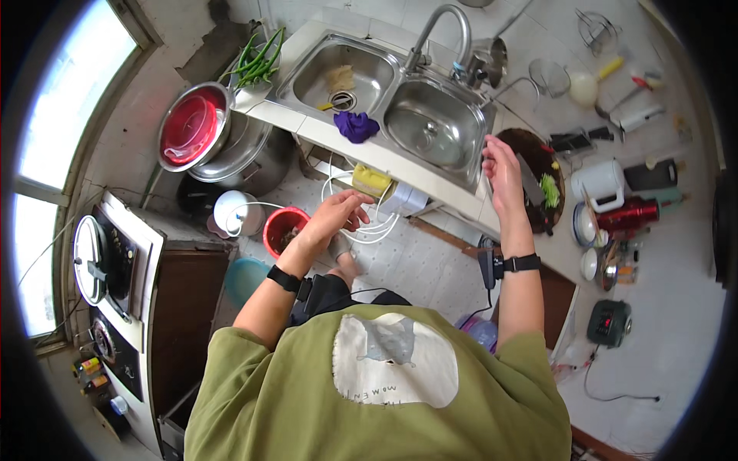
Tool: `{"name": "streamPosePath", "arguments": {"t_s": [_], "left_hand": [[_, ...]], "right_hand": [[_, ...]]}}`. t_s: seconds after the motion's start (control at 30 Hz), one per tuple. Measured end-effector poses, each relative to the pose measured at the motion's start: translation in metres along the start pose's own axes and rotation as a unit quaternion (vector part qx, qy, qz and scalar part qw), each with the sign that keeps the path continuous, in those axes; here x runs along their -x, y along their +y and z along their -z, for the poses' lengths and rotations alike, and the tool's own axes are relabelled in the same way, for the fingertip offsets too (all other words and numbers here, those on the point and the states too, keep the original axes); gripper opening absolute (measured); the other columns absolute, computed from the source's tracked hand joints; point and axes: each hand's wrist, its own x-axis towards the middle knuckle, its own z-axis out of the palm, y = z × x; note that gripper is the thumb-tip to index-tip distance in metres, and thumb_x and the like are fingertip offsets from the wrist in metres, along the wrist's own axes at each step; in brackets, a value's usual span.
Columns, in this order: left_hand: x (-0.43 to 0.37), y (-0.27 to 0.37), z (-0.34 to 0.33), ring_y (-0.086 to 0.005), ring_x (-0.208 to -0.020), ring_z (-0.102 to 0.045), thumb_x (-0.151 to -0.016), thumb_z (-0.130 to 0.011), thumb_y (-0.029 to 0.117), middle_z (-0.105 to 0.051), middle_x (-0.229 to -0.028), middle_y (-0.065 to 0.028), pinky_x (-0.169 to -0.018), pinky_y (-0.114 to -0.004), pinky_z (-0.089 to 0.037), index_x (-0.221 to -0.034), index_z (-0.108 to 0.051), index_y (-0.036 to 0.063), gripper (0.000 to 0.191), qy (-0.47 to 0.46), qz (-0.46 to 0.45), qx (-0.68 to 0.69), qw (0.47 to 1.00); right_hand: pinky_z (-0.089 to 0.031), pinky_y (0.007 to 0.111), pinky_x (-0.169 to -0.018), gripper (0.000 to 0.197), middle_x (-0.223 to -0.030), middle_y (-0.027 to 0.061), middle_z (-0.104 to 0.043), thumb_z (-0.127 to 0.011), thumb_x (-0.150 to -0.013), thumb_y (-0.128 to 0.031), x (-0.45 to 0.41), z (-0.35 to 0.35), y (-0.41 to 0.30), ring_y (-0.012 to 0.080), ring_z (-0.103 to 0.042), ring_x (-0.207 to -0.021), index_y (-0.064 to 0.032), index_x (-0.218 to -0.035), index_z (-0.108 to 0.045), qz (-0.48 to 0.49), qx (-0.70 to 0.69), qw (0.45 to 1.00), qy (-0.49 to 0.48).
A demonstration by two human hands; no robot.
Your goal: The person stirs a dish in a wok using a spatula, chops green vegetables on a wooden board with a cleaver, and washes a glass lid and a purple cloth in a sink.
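Observation:
My left hand (340, 216) is held in the air before the counter, fingers loosely curled and apart, with nothing in it. Near the right basin's corner, my right hand (501, 167) hovers empty, just left of a cleaver (530, 180) on a round chopping board (519, 138). Chopped green vegetable (549, 191) lies on that board. A double stainless steel sink (392, 78) with a curved faucet (441, 17) stands ahead. A purple cloth (357, 127) hangs over its front edge. Long green peppers (256, 62) fill a bowl at the counter's left end.
Left of the sink, a red basket (190, 128) sits in a metal basin above a large pot (271, 161). A red bucket (282, 222) and white hoses (372, 237) are below. A white jug (597, 181), red thermos (634, 214) and rice cooker (608, 324) line the right counter.

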Motion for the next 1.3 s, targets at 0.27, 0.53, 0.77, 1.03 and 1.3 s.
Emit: {"name": "streamPosePath", "arguments": {"t_s": [0.27,0.53,0.77,1.03,1.3], "left_hand": [[-0.111,0.03,0.054,-0.0071,-0.07,-0.058,-0.108,-0.047,0.028,-0.069,-0.086,-0.0019,-0.068,-0.025,-0.05,-0.12,-0.069,0.0078,0.032,0.029,-0.009,0.03,0.999],[-0.14,0.052,0.086,-0.0086,-0.074,-0.058,-0.105,-0.05,0.029,-0.07,-0.089,-0.0026,-0.071,-0.025,-0.049,-0.121,-0.068,0.0086,0.032,0.087,0.024,0.075,0.993],[-0.137,0.059,0.103,-0.0075,-0.073,-0.056,-0.105,-0.047,0.027,-0.069,-0.089,-0.0027,-0.071,-0.024,-0.049,-0.123,-0.067,0.0063,0.034,0.165,0.012,0.127,0.978],[-0.175,0.078,0.084,-0.0078,-0.073,-0.057,-0.106,-0.049,0.029,-0.068,-0.088,-0.0021,-0.07,-0.024,-0.049,-0.122,-0.067,0.0066,0.033,0.186,0.003,0.145,0.972],[-0.229,0.116,0.09,-0.0084,-0.073,-0.056,-0.108,-0.05,0.032,-0.068,-0.087,-0.0016,-0.071,-0.024,-0.048,-0.124,-0.066,0.0055,0.035,0.222,-0.015,0.125,0.967]], "right_hand": [[-0.049,0.036,-0.103,0.073,-0.143,0.0185,-0.052,-0.073,-0.094,-0.021,-0.172,-0.043,-0.001,0.0241,-0.055,-0.13,-0.0013,-0.155,-0.039,0.225,0.191,0.953,0.071],[-0.042,0.039,-0.112,0.072,-0.149,0.0229,-0.049,-0.064,-0.093,-0.008,-0.205,-0.029,0.003,0.0292,-0.054,-0.134,0.0017,-0.157,-0.032,0.243,0.227,0.928,0.167],[-0.034,0.034,-0.117,0.075,-0.151,0.0187,-0.047,-0.062,-0.093,-0.004,-0.224,-0.04,0.012,0.0245,-0.048,-0.138,0.0076,-0.158,-0.026,0.18,0.076,0.978,0.076],[-0.046,0.035,-0.106,0.067,-0.147,0.0226,-0.056,-0.058,-0.096,-0.005,-0.181,-0.119,0.002,0.0273,-0.058,-0.134,0.0019,-0.157,-0.03,0.161,0.097,0.974,-0.126],[-0.049,0.031,-0.092,0.037,-0.117,0.0068,-0.07,-0.058,-0.103,-0.026,-0.383,-0.114,0.053,0.0154,-0.066,-0.11,0.0001,-0.128,-0.064,0.063,-0.005,0.997,-0.054]]}}
